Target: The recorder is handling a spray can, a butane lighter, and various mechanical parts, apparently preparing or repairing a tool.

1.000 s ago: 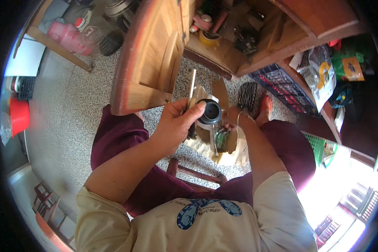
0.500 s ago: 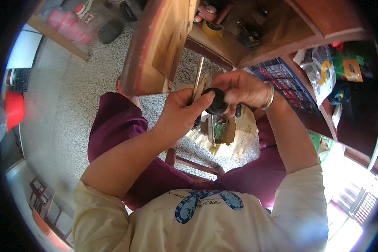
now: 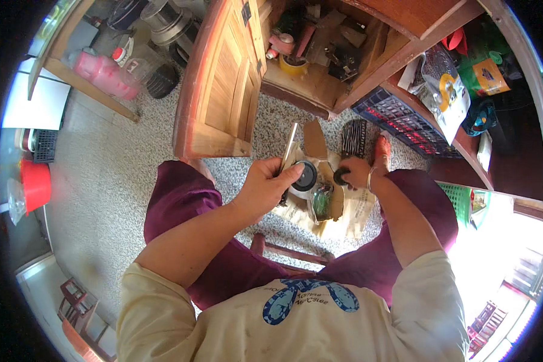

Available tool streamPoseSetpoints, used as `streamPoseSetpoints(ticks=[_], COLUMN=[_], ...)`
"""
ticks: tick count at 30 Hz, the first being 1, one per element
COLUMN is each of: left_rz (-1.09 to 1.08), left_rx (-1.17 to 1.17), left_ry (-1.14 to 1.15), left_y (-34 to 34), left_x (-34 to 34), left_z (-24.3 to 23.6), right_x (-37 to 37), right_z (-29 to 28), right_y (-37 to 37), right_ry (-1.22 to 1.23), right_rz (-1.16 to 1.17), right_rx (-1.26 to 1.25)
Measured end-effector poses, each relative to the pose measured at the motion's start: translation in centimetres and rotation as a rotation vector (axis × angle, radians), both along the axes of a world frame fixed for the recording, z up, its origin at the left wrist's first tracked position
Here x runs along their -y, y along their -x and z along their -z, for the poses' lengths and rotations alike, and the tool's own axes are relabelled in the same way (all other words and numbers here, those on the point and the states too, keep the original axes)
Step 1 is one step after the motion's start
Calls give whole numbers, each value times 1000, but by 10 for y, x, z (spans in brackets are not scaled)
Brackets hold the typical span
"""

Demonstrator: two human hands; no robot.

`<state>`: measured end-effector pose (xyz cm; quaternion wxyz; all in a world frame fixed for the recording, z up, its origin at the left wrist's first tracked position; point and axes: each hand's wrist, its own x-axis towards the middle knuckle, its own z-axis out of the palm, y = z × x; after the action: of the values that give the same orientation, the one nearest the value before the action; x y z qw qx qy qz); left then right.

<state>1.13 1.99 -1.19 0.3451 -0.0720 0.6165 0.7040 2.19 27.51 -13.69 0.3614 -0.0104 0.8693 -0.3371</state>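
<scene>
Between my legs, my left hand point(image 3: 264, 186) is closed, its thumb pressed on a black round disc point(image 3: 306, 175) with a raised middle. A shiny metal rod point(image 3: 290, 142) stands up from the same hand; whether it joins the disc is hidden. To the right, my right hand point(image 3: 357, 171) is closed on a small black ring-like part point(image 3: 341, 175), held at the right side of an open cardboard box point(image 3: 336, 205). Inside the box lies something green in clear wrapping point(image 3: 322, 199), only partly visible. Brown paper point(image 3: 361, 208) is spread under the box.
An open wooden cabinet door point(image 3: 223, 90) stands ahead on the left, beside a cabinet point(image 3: 320, 78) holding loose items. A blue crate point(image 3: 398, 117) is at the right, near a striped slipper point(image 3: 354, 137). A wooden stool rail point(image 3: 292, 253) lies between my knees.
My right hand has moved away from the disc, right and downward to beside the box, with the small black part in it. My left hand still holds the disc and rod. The view has shifted.
</scene>
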Motion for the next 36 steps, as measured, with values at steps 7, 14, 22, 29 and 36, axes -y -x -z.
streamPoseSetpoints(ticks=[7,14,22,29,36], left_rz=[-80,-5,-33,-66,-84], left_rx=[-48,-6,-4,1,-37], left_ry=[47,113,69,43,1], left_y=[12,21,20,22,24], left_x=[9,5,4,4,2], left_z=[-3,-13,-5,-6,-7], right_x=[5,24,38,37,27], right_z=[60,59,141,105,113], right_y=[-11,-12,-74,-71,-82], right_ry=[-387,-326,-147,114,49], right_rz=[-380,-136,442,238,-66], right_rx=[356,653,704,754,452])
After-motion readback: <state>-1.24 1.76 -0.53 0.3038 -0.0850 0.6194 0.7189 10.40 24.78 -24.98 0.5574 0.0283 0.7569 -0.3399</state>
